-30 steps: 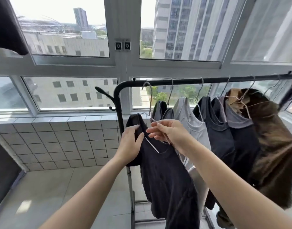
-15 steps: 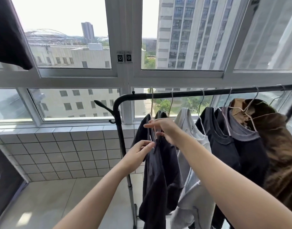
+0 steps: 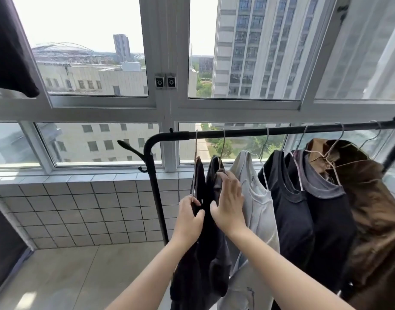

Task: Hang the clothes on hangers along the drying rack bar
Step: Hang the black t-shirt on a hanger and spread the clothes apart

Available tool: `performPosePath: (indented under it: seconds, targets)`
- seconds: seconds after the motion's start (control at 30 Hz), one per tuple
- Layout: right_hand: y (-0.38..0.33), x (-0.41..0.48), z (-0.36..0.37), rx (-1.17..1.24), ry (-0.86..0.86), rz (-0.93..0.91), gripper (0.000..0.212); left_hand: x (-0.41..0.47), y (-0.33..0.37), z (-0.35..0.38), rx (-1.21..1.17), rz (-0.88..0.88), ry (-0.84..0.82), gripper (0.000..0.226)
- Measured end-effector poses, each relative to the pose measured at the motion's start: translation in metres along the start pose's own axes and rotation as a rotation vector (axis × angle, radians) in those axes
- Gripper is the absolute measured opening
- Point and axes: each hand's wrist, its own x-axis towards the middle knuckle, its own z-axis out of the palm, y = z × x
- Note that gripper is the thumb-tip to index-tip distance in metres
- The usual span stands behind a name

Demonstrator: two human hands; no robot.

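Observation:
A black drying rack bar (image 3: 281,130) runs across the right half of the view. Several garments hang from it on thin metal hangers. The leftmost is a black top (image 3: 199,253), whose hanger hook (image 3: 196,142) sits over the bar. My left hand (image 3: 188,217) pinches this black top's near edge. My right hand (image 3: 229,201) lies flat with spread fingers against the dark garment (image 3: 216,173) beside it. Further right hang a light grey top (image 3: 256,204), a black top (image 3: 290,211), a grey-collared dark top (image 3: 326,211) and a brown garment (image 3: 375,211).
The rack's black upright post (image 3: 157,198) with a side hook (image 3: 127,146) stands left of the clothes. Behind it are a white-tiled low wall (image 3: 80,209) and large windows (image 3: 91,52). A dark cloth (image 3: 8,48) hangs at top left. The floor (image 3: 69,276) is pale tile.
The black top on its hanger went up from in front of me onto the bar's left end. My right hand let go of the hanger and now rests flat against the neighbouring garment.

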Motion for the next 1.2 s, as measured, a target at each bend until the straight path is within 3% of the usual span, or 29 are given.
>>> performPosePath:
  seconds: [0.17, 0.37, 0.53, 0.67, 0.8, 0.97, 1.1, 1.2]
  targets:
    - [0.012, -0.013, -0.003, 0.348, -0.213, 0.273, 0.086, 0.002, 0.000, 0.007, -0.254, -0.109, 0.024, 0.023]
    - [0.016, -0.013, -0.015, 0.456, -0.144, 0.349, 0.083, 0.004, 0.001, 0.014, -0.332, -0.171, 0.145, 0.028]
    - [0.014, -0.011, -0.021, 0.493, -0.088, 0.415, 0.081, 0.001, 0.009, 0.019, -0.307, -0.198, 0.152, 0.022]
    - [0.008, -0.014, -0.026, 0.480, -0.109, 0.416, 0.080, -0.001, 0.010, 0.020, -0.282, -0.205, 0.139, 0.029]
    - [0.009, -0.015, -0.028, 0.471, -0.166, 0.422, 0.080, -0.006, 0.012, 0.019, -0.265, -0.224, 0.142, 0.021]
    - [0.011, -0.020, -0.033, 0.433, -0.193, 0.424, 0.069, -0.014, 0.015, 0.017, -0.291, -0.218, 0.110, 0.039]
    - [0.012, -0.027, -0.040, 0.375, -0.171, 0.375, 0.063, -0.020, 0.013, 0.020, -0.210, -0.104, 0.130, 0.054]
    - [0.011, -0.027, -0.049, 0.333, -0.065, 0.291, 0.054, -0.027, 0.017, 0.024, -0.038, 0.148, 0.179, 0.069]
